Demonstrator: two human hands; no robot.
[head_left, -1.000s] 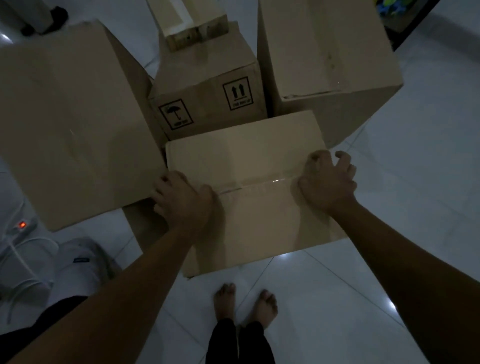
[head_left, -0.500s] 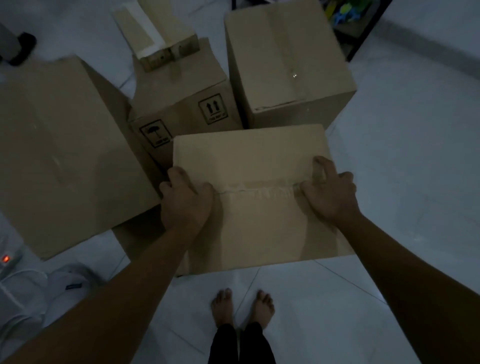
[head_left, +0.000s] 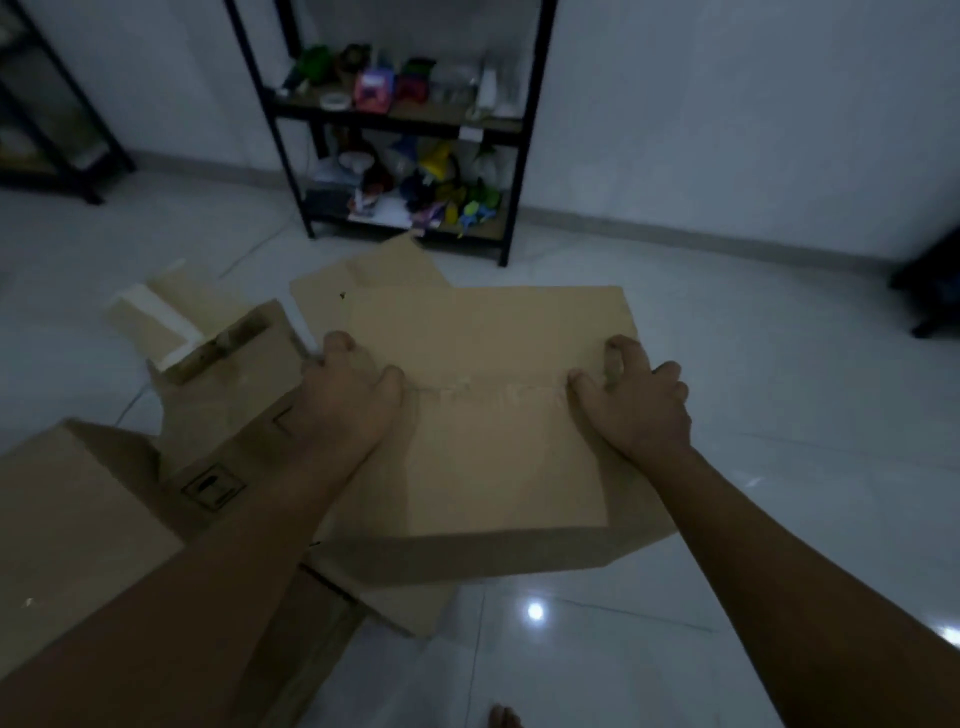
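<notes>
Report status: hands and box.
Left hand and right hand both grip the cardboard box at its taped seam. Marked box crowds its left side; shelf rack ahead.

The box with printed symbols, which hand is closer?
Left. The left hand grips the plain box at its left edge, beside the printed box; the right hand grips the opposite edge.

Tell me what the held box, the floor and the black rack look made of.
Box: brown cardboard, matte, taped seam on top. Floor: probably glazed tile, glossy; mirrors a lamp, shows grout lines. Rack: likely painted metal; thin straight black posts.
</notes>
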